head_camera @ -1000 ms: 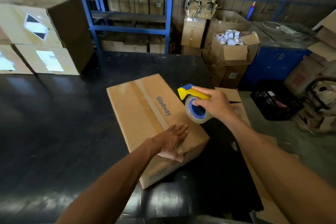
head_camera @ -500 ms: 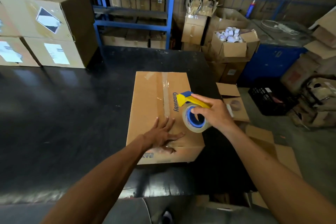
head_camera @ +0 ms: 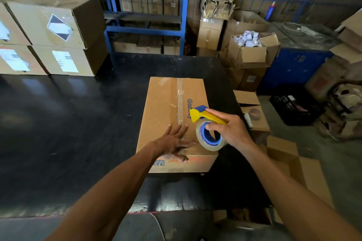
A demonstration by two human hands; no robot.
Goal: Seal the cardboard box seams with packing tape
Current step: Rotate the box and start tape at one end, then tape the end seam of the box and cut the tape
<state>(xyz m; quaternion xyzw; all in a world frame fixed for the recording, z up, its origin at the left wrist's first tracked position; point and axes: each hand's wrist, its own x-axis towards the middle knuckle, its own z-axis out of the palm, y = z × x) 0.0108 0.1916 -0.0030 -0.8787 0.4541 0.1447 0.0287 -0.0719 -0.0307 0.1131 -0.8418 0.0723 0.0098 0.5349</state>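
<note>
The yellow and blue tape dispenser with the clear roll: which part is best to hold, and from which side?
Grip the yellow handle of the yellow and blue tape dispenser from the right and above, as the right hand does. The handle points right while the cutter end faces left toward the taped seam, so this probably keeps fingers off the cutter.

Two bare forearms enter from the bottom edge — no sleeves, cuffs or gloves show anywhere along them. The left hand (head_camera: 172,141) is bare, with no ring, watch or band at the wrist. The right hand (head_camera: 231,130) is bare as well, its wrist unadorned and its nails short. Both arms are lean, tapering toward the wrists — no clothing comes into view on either one, even at the frame's edge.
</note>
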